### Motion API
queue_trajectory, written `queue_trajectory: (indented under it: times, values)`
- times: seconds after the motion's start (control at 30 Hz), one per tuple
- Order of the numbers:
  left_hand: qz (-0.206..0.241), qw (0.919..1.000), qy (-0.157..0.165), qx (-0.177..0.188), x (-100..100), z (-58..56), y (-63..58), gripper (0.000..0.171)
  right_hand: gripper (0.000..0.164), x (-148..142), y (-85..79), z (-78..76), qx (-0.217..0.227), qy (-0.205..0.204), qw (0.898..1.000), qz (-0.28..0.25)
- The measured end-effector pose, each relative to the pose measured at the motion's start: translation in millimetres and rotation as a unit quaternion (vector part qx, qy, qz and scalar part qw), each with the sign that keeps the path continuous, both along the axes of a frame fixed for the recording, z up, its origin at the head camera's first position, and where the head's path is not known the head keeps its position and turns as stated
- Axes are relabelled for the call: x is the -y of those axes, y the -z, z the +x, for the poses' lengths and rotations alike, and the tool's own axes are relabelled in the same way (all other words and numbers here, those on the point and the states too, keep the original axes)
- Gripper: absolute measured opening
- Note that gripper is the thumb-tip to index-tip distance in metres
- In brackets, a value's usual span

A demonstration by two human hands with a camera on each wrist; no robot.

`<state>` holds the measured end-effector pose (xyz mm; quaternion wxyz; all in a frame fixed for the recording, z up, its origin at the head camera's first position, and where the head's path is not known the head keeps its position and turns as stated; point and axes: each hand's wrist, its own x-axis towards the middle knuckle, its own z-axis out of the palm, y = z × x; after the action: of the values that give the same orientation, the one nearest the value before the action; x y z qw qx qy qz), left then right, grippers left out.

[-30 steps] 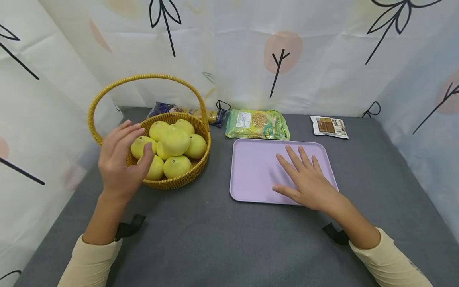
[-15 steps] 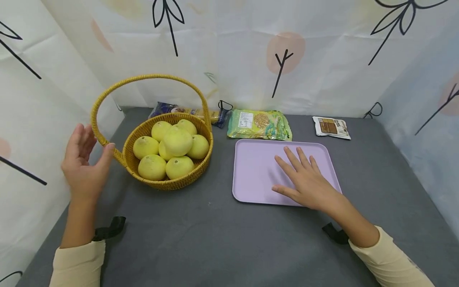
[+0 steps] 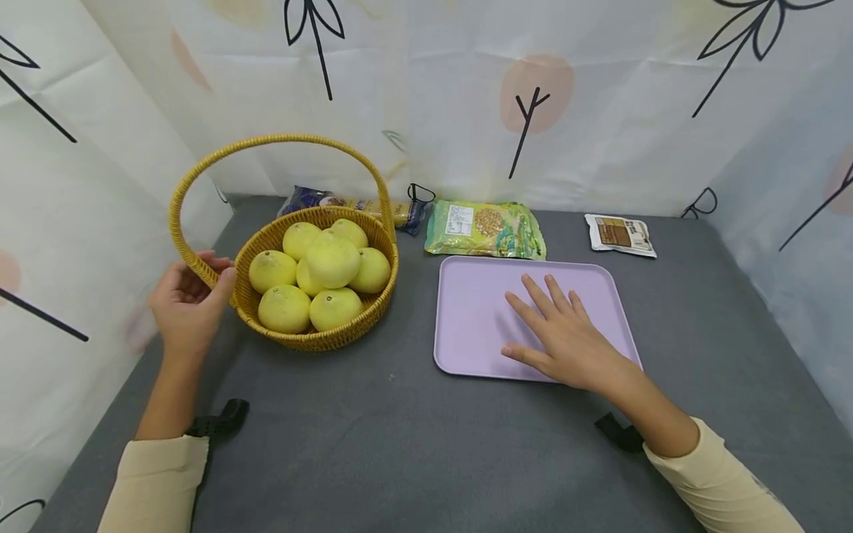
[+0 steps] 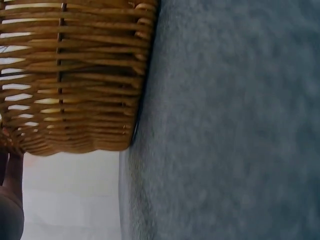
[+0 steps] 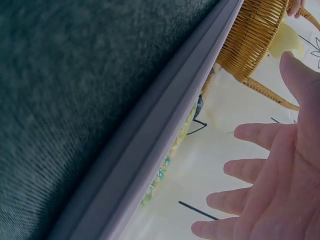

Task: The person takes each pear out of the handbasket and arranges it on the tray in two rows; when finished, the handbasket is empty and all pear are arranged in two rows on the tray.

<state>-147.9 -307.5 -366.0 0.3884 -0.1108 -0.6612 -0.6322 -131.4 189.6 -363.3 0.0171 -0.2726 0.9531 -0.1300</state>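
Note:
A yellow wicker basket point(image 3: 320, 340) with a tall arched handle stands at the left, filled with several round yellow-green fruits point(image 3: 332, 259). My left hand point(image 3: 189, 303) grips the handle's left foot by the rim, thumb in front and fingers curled behind. The left wrist view has the basket's woven side point(image 4: 75, 85) large, with part of the hand point(image 4: 11, 210) at the left edge. My right hand point(image 3: 573, 348) hovers palm down over a lilac tray point(image 3: 466, 318), fingers spread. From the right wrist, its fingers point(image 5: 250, 170) look straight and hold nothing, above the tray's edge point(image 5: 135, 145).
Behind the tray lies a green bag of grain-like food point(image 3: 486, 229). A blue and yellow packet point(image 3: 406, 215) lies partly hidden behind the basket. At the back right is a small white and brown packet point(image 3: 621, 235). Patterned white curtains point(image 3: 453, 133) border the grey table point(image 3: 413, 451).
My left hand moved left from in front of the basket to outside its handle, then came in and took hold of the handle's left foot. The right hand stays nearly still.

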Motion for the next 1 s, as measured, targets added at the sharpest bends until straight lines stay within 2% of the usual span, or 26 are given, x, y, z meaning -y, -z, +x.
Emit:
queue_trajectory:
  times: [0.2, 0.3, 0.43, 0.63, 1.0]
  values:
    - [-0.05, 0.9967, -0.06, 0.022, -4, -4.0, -0.8, 0.027, 0.078, 0, 0.4, -1.0, -0.006, -0.002, 1.0, -0.001]
    - [-0.067, 0.9953, -0.069, 0.014, -4, -5.7, -0.2, 0.027, 0.078, 1, -0.3, -1.4, -0.003, -0.004, 1.0, -0.004]
    - [-0.074, 0.9954, -0.06, 0.003, -3, -6.8, 0.7, 0.025, 0.078, 3, -1.7, -3.1, 0.001, -0.005, 1.0, -0.004]
    - [-0.085, 0.9954, -0.044, 0.006, 0, -6.5, 3.5, 0.023, 0.08, 10, -7.0, -9.0, -0.004, -0.015, 1.0, -0.005]
    - [-0.051, 0.9979, 0.003, 0.039, 5, -4.0, 7.9, 0.026, 0.078, 28, -21.9, -28.2, -0.006, -0.037, 0.999, -0.022]
